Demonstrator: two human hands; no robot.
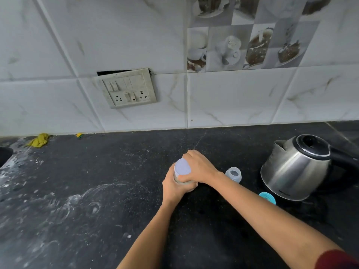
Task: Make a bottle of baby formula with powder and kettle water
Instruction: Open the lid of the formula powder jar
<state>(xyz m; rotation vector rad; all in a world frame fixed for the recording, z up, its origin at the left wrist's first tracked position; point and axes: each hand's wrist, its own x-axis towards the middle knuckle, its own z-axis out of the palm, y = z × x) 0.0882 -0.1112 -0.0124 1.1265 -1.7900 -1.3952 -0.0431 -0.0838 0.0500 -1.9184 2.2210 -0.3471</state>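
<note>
A powder jar with a pale lilac lid (182,166) stands on the black counter (97,191). My left hand (173,188) grips the jar's body from the near side. My right hand (200,167) curls over the lid's right edge. Just to the right stands a small clear baby bottle (234,174), open at the top. A teal bottle ring (267,197) lies on the counter in front of the steel kettle (295,167), whose black lid is down and whose handle points right.
White powder smears cover the counter's left half. A yellow cloth (39,140) and a small yellow scrap (79,135) lie against the tiled wall. A switch and socket plate (128,88) is on the wall. A dark sink edge (4,154) shows at far left.
</note>
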